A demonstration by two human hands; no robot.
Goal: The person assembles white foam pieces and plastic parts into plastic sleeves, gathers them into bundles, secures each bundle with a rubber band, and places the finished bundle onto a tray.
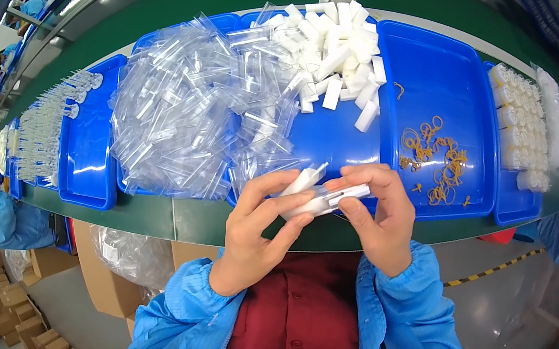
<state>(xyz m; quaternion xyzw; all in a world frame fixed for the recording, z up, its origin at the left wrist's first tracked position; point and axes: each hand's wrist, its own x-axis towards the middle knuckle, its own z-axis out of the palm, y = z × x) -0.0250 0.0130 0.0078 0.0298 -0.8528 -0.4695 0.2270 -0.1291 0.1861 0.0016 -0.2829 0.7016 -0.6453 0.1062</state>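
Observation:
My left hand is closed around a white tubular piece with a thin clear tip, and around a clear-and-white plastic piece just below it. The fingers of my right hand grip the right end of that clear-and-white piece. Both hands are over the near edge of the bench. Beyond them spreads a big pile of clear plastic sleeves. White rectangular blocks are heaped behind, in a blue tray. My fingers hide parts of what they hold.
To the right, a blue tray holds loose yellow-brown rubber bands. White bundles stand further right. At the left are a blue tray and rows of thin clear pieces. Co-workers sit along the bench; cardboard boxes stand below.

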